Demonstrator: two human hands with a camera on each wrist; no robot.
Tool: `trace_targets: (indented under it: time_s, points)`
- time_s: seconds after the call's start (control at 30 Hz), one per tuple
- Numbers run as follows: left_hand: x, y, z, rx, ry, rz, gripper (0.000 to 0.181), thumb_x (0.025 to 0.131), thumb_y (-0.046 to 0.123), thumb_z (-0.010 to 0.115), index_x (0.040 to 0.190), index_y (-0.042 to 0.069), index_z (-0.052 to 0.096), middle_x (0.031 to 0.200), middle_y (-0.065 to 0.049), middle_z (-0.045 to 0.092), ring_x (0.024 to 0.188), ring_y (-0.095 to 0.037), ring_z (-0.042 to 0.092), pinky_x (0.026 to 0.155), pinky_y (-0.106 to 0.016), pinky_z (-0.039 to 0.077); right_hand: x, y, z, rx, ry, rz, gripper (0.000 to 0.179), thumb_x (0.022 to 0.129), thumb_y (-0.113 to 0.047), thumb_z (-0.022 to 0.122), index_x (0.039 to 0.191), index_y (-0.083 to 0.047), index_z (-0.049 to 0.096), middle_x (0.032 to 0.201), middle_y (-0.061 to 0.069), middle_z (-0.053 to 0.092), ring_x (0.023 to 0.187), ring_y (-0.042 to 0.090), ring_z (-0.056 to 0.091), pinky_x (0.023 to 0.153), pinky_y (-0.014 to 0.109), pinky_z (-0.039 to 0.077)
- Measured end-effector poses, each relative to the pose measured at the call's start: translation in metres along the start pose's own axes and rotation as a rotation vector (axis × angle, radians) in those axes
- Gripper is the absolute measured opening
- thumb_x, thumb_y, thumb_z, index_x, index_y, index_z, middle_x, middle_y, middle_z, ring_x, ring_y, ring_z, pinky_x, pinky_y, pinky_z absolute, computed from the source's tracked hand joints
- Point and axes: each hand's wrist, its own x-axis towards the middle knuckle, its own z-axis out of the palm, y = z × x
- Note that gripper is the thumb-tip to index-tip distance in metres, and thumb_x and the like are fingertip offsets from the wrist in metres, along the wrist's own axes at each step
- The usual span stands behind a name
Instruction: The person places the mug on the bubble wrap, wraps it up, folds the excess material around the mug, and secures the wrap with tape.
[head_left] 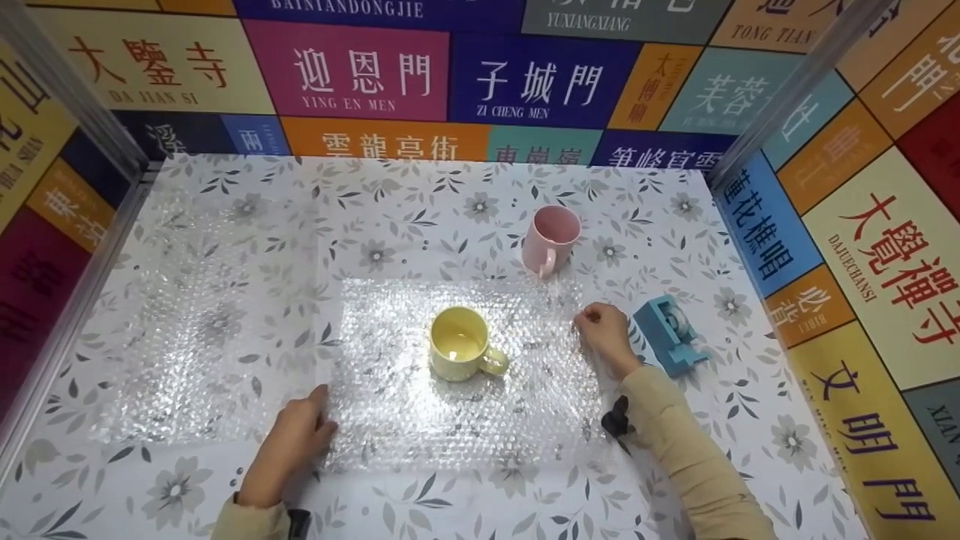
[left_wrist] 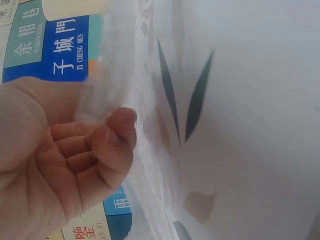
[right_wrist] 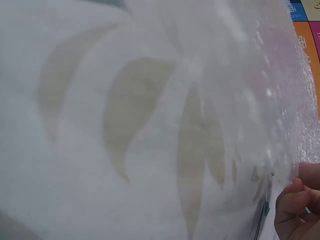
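A sheet of clear bubble wrap [head_left: 397, 420] lies flat on the table with a yellow mug [head_left: 459, 345] standing upright near its middle, handle to the right. My left hand [head_left: 296, 431] is at the sheet's left edge; in the left wrist view the thumb and curled fingers [left_wrist: 117, 135] pinch the wrap's edge [left_wrist: 107, 75]. At the opposite edge, my right hand [head_left: 606, 337] pinches the sheet's right side, its fingertips [right_wrist: 295, 192] against the wrap [right_wrist: 302, 125] in the right wrist view. Neither hand touches the mug.
Behind the sheet stands a pink mug [head_left: 551, 240]. A blue tape dispenser [head_left: 667, 334] with a roll of tape sits just right of my right hand. Another bubble wrap sheet [head_left: 180, 330] covers the left part of the flower-patterned table [head_left: 420, 191]. Printed panels [head_left: 345, 75] wall the table's back and sides.
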Motion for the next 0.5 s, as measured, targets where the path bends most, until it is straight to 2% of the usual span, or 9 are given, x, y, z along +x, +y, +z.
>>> trace_targets:
  time_s: [0.13,0.23,0.5]
  points:
    - [0.001,-0.001,0.001,0.007,0.060,0.068,0.030,0.074,-0.007,0.062,0.103,-0.009,0.052,0.057,-0.002,0.047,0.051,-0.015,0.045,0.049,-0.032,0.040,0.002,0.000,0.000,-0.027,0.011,0.005,0.012,0.086,-0.012,0.056,0.085,-0.001,0.060,0.083,0.010,0.056,0.077,0.022,0.050,0.066,0.031,0.041]
    - [0.003,-0.002,0.002,0.025,0.089,0.097,0.031,0.074,-0.007,0.063,0.102,-0.011,0.052,0.058,-0.003,0.048,0.053,-0.018,0.048,0.051,-0.034,0.041,0.004,0.000,0.000,-0.037,0.025,-0.004,0.012,0.087,-0.011,0.055,0.085,-0.001,0.060,0.083,0.011,0.057,0.078,0.023,0.051,0.067,0.032,0.041]
    - [0.012,-0.003,0.004,0.047,0.097,0.109,0.024,0.074,-0.007,0.063,0.096,-0.008,0.053,0.057,-0.002,0.047,0.052,-0.017,0.047,0.050,-0.034,0.041,0.012,0.001,0.001,-0.050,0.081,-0.060,0.013,0.086,-0.010,0.055,0.084,0.001,0.061,0.082,0.013,0.059,0.076,0.026,0.053,0.069,0.036,0.043]
